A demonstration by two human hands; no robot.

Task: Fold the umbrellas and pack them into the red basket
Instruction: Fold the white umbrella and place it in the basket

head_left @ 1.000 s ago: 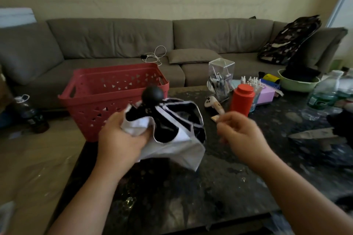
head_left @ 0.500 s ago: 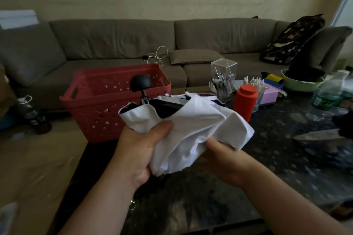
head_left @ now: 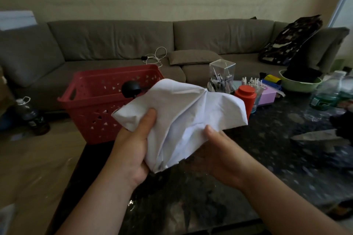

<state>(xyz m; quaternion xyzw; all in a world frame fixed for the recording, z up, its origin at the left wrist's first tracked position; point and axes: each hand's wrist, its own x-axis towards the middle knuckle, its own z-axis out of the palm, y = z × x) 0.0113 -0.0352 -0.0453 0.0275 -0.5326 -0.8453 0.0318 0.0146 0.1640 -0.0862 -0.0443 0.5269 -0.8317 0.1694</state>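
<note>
A collapsed white umbrella [head_left: 183,112] is bunched up above the dark table, its round black handle knob [head_left: 130,88] sticking out toward the red basket [head_left: 95,99]. My left hand [head_left: 133,147] grips the canopy's left side, thumb on top. My right hand [head_left: 215,149] holds the fabric from below on the right, thumb pressed into the folds. The red basket stands on the table's far left corner, just behind the umbrella; what I can see of its inside holds nothing.
On the dark marble table [head_left: 267,168], at the right, stand an orange-red bottle [head_left: 246,99], a clear pen holder [head_left: 221,76], a pink box [head_left: 267,94], a green bowl [head_left: 299,84] and water bottles [head_left: 328,91]. A grey sofa [head_left: 133,44] runs behind.
My right hand came in from the side and took hold of the canopy. The white fabric has been wrapped over the black inner part, and the knob now points more toward the basket.
</note>
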